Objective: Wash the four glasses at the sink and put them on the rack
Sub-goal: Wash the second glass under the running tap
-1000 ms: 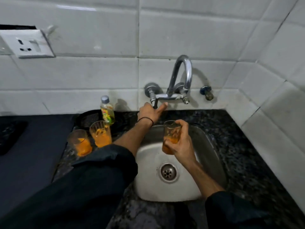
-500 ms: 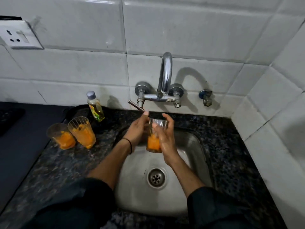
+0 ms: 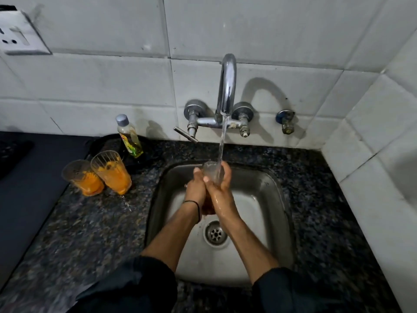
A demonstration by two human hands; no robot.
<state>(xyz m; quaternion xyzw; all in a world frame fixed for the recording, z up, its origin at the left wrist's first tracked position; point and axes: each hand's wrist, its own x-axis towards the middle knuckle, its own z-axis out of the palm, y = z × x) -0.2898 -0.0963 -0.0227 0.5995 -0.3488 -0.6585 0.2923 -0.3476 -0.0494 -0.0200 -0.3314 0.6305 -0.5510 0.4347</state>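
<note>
Over the steel sink (image 3: 270,222) both hands wrap one clear glass (image 3: 211,169), held upright under the tap's running stream (image 3: 222,145). My left hand (image 3: 196,189) grips its left side and my right hand (image 3: 220,190) its right side; only the rim shows above my fingers. Two more glasses smeared with orange residue stand on the dark granite counter left of the sink: one (image 3: 82,177) at the far left and one (image 3: 111,171) touching it on the right. No rack is in view.
A chrome wall tap (image 3: 228,86) arches over the sink, its lever (image 3: 184,133) turned out to the left. A small bottle of yellow-green liquid (image 3: 129,136) stands behind the glasses. The drain (image 3: 215,233) sits below my wrists. A wall socket (image 3: 18,37) is at the upper left.
My left hand left the tap lever and joined the right on the glass. Water now runs into the glass, and the orange in it is no longer visible.
</note>
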